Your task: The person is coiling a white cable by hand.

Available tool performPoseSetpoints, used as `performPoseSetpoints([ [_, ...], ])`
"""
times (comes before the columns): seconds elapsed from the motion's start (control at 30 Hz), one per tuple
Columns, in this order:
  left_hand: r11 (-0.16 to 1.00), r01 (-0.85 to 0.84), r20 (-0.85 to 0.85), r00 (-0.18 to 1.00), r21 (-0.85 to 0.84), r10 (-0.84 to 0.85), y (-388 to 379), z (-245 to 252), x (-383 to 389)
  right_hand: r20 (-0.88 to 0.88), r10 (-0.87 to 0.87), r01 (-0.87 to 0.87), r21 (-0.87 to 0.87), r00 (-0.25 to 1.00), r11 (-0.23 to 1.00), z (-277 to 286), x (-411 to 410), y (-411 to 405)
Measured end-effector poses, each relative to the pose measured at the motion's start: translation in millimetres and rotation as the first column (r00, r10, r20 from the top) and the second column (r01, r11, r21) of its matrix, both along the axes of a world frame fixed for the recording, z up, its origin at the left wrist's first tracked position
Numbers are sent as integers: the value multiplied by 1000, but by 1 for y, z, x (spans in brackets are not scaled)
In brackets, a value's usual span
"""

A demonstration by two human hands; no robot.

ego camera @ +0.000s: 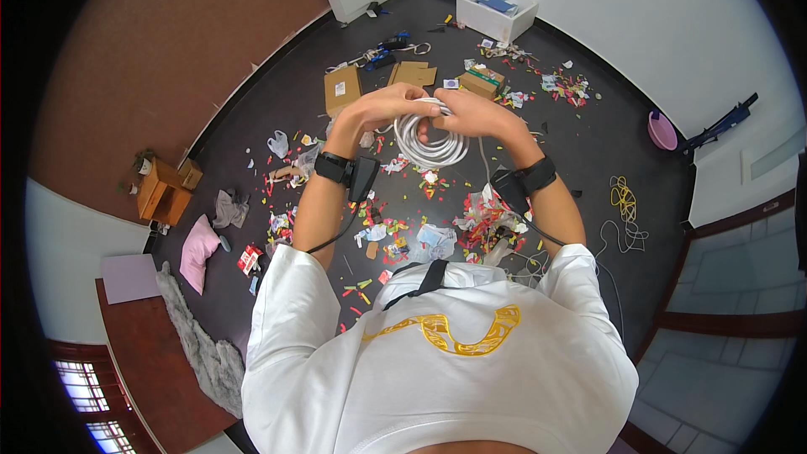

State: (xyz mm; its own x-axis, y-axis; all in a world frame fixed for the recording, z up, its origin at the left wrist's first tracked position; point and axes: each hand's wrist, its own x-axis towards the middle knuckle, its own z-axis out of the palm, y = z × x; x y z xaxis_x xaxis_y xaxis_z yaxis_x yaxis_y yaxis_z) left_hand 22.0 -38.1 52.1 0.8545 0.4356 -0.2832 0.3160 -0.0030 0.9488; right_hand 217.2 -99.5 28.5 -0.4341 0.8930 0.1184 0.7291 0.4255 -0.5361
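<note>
A coil of white cable [432,151] hangs from both hands in front of my chest. My left hand [394,105] grips the coil's top from the left, its fingers bent over the loops. On the other side my right hand [465,112] holds the coil's upper right part, and its fingertips are partly hidden among the loops. The two hands almost touch at the top. A single strand of cable runs down from beside my right hand past the wrist. Each wrist wears a black strap with a small black device.
Paper scraps and plastic bags lie scattered over the dark floor. Cardboard boxes [342,89] and a white foam box [498,12] stand ahead. Yellow and white cables [624,202] and a pink basin [662,131] are at right; a pink pillow [200,252] and a wooden cabinet [164,192] are at left.
</note>
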Motion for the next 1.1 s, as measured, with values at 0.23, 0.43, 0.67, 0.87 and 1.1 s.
performPoseSetpoints([
  [0.23,993,-45,121,991,-112,58,-6,-26,-2,70,-74,77,-38,995,996,-9,-4,-2],
  [0.43,944,-154,186,959,-290,214,-16,-35,-4,72,-115,113,32,991,993,-20,-9,-1],
  [0.67,943,-187,144,962,-274,233,-16,-22,-14,20,-54,56,-110,998,992,-9,-13,-1],
  [0.87,955,-214,134,961,-204,243,-16,-10,-30,-155,10,-60,-320,988,946,10,-3,2],
  [1.1,952,-196,273,927,-234,258,-14,8,-49,-398,-32,-185,-495,917,849,19,17,-2],
])
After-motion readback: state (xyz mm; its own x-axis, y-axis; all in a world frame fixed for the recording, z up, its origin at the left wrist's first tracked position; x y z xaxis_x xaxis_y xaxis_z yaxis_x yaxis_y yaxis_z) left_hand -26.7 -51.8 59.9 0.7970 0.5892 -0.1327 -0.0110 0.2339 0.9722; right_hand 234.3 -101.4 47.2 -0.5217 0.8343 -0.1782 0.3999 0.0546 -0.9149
